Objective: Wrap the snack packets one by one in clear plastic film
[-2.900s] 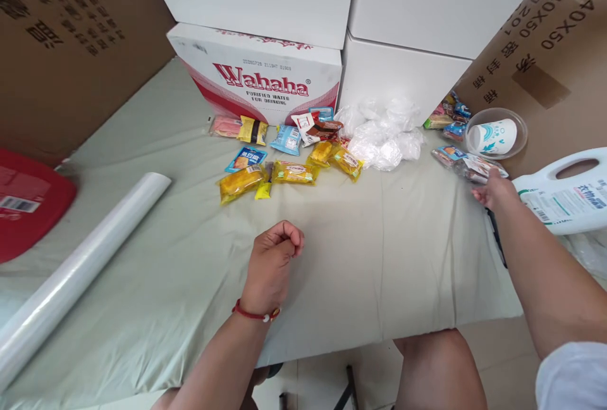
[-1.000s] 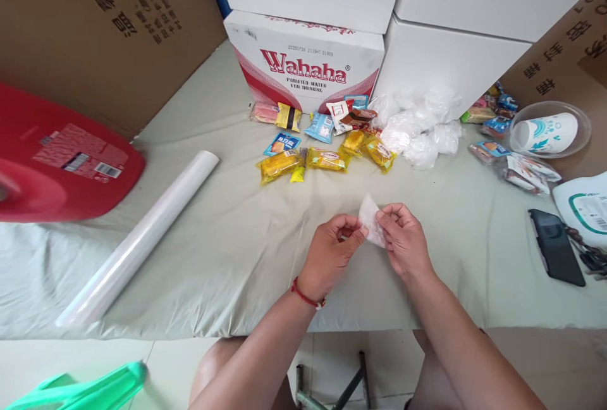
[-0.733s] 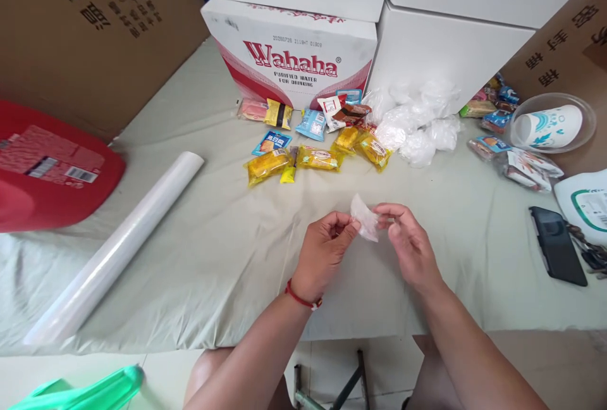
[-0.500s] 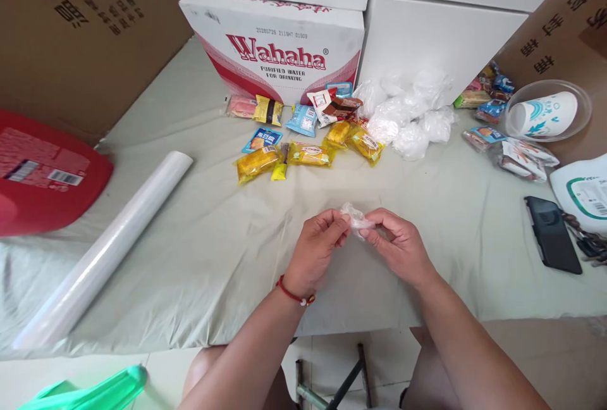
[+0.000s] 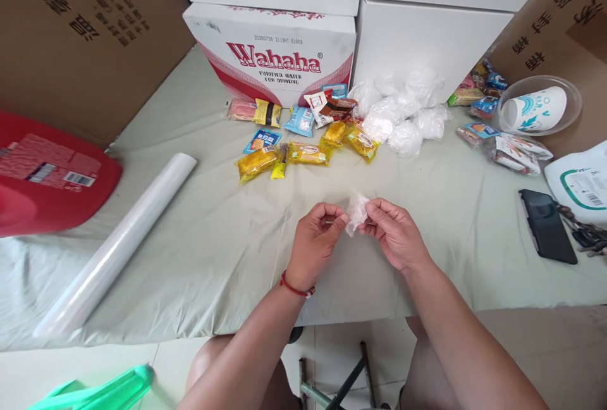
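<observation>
Between my hands, above the front part of the cloth-covered table, is a small crumpled clear plastic bag [image 5: 356, 212]. My left hand [image 5: 318, 233] pinches its left side between thumb and forefinger. On the other side my right hand [image 5: 394, 231] grips the bag's right edge with thumb and fingertips. Whether anything is inside the bag, I cannot tell. Beyond my hands lie several wrapped snacks, among them a yellow packet [image 5: 308, 153] and a light blue packet [image 5: 300, 120]. A heap of crumpled clear plastic bags [image 5: 405, 112] sits to their right.
A Wahaha water carton [image 5: 279, 59] stands at the back. On the left are a roll of plastic bags [image 5: 118, 242] and a red container [image 5: 57, 176]. A black phone [image 5: 547, 226], a white bottle [image 5: 581, 179] and a paper cup in a plastic bowl [image 5: 538, 109] are on the right.
The plastic bag has turned more upright between my hands, and my right hand's grip on it has shifted up. The whole view has moved slightly.
</observation>
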### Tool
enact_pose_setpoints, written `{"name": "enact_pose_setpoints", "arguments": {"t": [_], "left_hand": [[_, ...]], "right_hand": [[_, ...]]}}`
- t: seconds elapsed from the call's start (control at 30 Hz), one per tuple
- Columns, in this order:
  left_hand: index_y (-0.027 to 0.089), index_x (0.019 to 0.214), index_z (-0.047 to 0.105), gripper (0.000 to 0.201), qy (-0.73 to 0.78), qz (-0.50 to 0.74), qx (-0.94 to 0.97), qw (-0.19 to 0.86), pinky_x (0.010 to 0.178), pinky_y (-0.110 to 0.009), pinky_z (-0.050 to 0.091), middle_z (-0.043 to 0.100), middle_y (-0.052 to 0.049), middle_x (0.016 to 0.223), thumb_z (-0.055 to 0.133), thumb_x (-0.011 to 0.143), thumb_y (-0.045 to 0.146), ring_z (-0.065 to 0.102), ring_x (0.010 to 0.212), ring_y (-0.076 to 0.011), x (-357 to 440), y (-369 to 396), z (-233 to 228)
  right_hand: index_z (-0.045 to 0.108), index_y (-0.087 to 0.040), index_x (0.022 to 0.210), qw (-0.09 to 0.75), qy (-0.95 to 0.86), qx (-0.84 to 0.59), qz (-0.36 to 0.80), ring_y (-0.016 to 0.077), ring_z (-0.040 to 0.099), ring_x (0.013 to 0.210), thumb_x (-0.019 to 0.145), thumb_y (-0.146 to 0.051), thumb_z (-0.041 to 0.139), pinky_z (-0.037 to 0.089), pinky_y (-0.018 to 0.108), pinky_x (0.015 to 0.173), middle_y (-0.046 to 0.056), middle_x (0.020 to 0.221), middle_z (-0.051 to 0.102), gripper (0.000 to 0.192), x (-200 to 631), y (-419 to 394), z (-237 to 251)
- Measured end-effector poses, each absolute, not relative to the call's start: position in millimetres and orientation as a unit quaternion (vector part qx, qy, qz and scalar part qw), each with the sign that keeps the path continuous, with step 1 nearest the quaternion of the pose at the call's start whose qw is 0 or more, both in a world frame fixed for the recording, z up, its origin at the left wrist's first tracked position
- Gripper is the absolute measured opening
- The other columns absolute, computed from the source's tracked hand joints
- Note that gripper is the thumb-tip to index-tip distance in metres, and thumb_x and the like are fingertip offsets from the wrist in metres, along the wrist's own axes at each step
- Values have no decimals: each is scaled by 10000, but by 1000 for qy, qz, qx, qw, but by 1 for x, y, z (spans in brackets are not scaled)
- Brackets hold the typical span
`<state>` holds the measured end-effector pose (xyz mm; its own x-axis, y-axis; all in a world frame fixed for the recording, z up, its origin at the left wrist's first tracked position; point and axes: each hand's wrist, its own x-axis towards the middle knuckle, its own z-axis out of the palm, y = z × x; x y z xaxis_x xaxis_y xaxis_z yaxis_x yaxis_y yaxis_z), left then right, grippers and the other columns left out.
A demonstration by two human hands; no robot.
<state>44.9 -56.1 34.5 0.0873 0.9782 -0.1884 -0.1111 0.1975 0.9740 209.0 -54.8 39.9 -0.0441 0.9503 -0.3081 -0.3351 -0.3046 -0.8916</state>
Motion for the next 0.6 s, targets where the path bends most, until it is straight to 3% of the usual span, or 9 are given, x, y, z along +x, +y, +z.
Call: {"name": "enact_pose_setpoints", "arguments": {"t": [0.17,0.23,0.37,0.6], "left_hand": [[208,931,696,250,506,454,502,534,834,-293,483,676,-37,1008,812,786,375,616,945,-177,45,-57,34],[203,900,694,208,505,459,494,538,820,-291,483,676,-32,963,790,807,363,611,905,-167,45,-56,30],[194,839,639,231,485,509,387,597,734,-258,475,626,9,817,743,849,400,562,765,-120,42,-50,24],[232,863,470,309,457,597,136,645,797,-335,581,617,31,930,755,789,325,634,841,-126,26,-30,26]], "right_hand": [[713,-214,752,488,-288,-492,661,118,634,615,663,-483,934,559,255,640,-12,660,692,359,203,-52,41],[710,-212,757,485,-289,-490,665,124,650,635,656,-482,938,572,263,661,-8,677,703,367,200,-51,41],[735,-200,768,493,-308,-499,642,114,637,668,685,-488,922,578,250,680,-3,713,696,353,202,-48,41],[700,-212,752,484,-320,-522,625,138,678,728,680,-475,928,572,261,707,-6,720,695,355,206,-44,38]]}}
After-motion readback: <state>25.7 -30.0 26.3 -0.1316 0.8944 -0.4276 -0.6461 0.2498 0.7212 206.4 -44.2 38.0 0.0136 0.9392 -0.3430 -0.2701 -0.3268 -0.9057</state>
